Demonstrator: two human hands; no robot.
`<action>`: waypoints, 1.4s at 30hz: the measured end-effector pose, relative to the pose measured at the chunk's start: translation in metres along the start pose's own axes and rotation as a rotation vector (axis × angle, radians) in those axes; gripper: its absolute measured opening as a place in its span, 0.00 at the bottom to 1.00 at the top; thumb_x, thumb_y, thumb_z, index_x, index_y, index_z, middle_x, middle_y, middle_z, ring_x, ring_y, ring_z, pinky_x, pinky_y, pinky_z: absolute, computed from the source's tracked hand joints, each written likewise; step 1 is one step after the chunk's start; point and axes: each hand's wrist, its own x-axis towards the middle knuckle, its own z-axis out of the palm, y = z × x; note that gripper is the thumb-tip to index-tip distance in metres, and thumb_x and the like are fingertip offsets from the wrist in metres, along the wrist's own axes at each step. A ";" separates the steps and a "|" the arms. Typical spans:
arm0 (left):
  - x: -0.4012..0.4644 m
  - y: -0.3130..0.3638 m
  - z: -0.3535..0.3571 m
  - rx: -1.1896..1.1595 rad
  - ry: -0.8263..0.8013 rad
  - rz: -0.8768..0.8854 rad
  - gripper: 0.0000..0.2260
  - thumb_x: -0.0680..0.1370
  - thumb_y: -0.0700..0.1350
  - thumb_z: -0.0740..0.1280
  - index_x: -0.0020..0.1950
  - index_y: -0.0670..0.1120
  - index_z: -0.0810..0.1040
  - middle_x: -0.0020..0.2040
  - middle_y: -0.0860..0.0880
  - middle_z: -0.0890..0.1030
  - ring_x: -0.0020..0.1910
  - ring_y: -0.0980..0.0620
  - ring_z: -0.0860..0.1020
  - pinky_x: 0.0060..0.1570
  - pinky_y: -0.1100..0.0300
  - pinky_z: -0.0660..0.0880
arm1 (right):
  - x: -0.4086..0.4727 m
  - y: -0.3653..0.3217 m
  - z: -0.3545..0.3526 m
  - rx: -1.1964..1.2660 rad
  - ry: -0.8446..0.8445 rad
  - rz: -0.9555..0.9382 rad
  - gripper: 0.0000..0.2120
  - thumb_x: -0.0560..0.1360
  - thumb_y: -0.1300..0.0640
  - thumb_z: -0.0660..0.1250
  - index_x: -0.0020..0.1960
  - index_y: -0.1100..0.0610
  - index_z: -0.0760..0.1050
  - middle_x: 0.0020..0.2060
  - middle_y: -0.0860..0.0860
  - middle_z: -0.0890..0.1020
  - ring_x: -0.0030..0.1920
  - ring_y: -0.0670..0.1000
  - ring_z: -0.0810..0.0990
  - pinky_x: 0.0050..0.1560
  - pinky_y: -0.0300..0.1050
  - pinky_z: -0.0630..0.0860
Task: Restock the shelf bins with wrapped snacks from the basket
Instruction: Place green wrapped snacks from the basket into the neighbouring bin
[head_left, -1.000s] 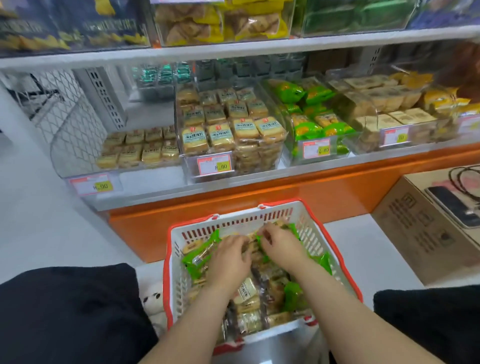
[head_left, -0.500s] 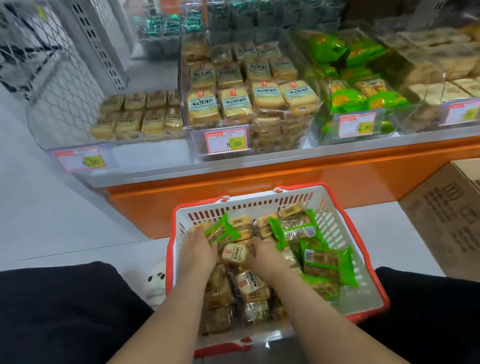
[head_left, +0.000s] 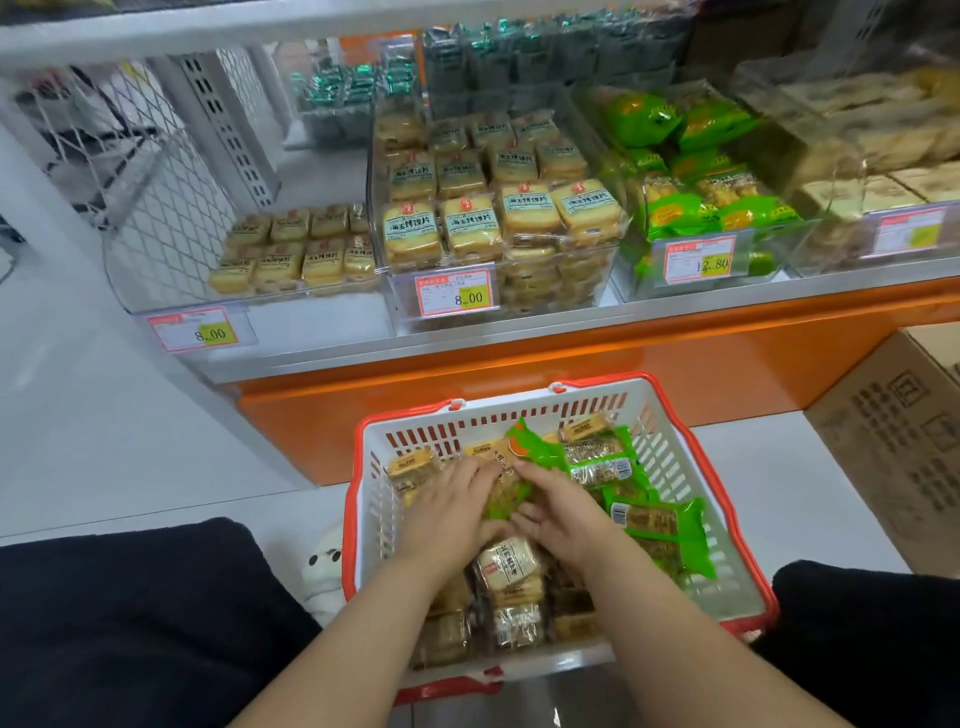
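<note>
Head view: both hands are down in the basket (head_left: 670, 467), close together with fingertips nearly meeting. The left hand (head_left: 449, 512) lies with fingers spread over a greenish-brown wrapped snack (head_left: 506, 493); the right hand (head_left: 563, 514) presses the same pack from its right side. Whether either hand has truly clamped on it, or only rests against it, I cannot tell, since the fingers hide the pack's edges.

That pack sits near the middle of the basket, toward the far half. Its long axis seems to run near-to-far, tilted a little to the right, with its far end pointing toward the shelf. Around it lie tan wrapped snacks (head_left: 506, 566) on the near side and green wrapped snacks (head_left: 660, 530) to the right, mostly with long axes running left-right.

Risks from here, as a judgement: the wrappers look slick and loosely heaped, so a lift with two half-closed hands could drag neighbours up and spill them over the rim. A mixed handful (tan and green together) could end up in the wrong bin. The tan snack bin (head_left: 498, 244), beyond the basket, is already piled high, so added packs may slide off; the far-left bin (head_left: 291, 249) sits lower and looks the safer target. The green snack bin (head_left: 696, 208) stands to the right of it.
</note>
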 end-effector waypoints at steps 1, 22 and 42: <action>0.001 0.005 -0.011 -0.013 -0.008 0.036 0.29 0.77 0.62 0.63 0.76 0.54 0.62 0.72 0.55 0.65 0.72 0.54 0.61 0.71 0.56 0.59 | -0.008 -0.007 -0.005 0.000 -0.019 -0.017 0.14 0.76 0.55 0.68 0.60 0.57 0.74 0.44 0.54 0.85 0.42 0.50 0.83 0.44 0.47 0.78; 0.086 0.112 -0.203 -1.100 -0.034 -0.101 0.34 0.74 0.35 0.72 0.76 0.49 0.61 0.47 0.49 0.77 0.40 0.54 0.78 0.34 0.61 0.72 | -0.168 -0.217 0.017 -0.914 -0.080 -0.279 0.15 0.74 0.54 0.72 0.55 0.56 0.70 0.45 0.55 0.82 0.39 0.53 0.80 0.39 0.45 0.79; 0.190 0.127 -0.193 0.135 0.180 0.344 0.32 0.80 0.61 0.58 0.80 0.53 0.50 0.81 0.53 0.50 0.78 0.46 0.46 0.75 0.46 0.46 | -0.053 -0.311 0.004 -0.891 0.665 -0.848 0.22 0.81 0.53 0.61 0.72 0.61 0.69 0.69 0.59 0.72 0.70 0.58 0.69 0.69 0.48 0.66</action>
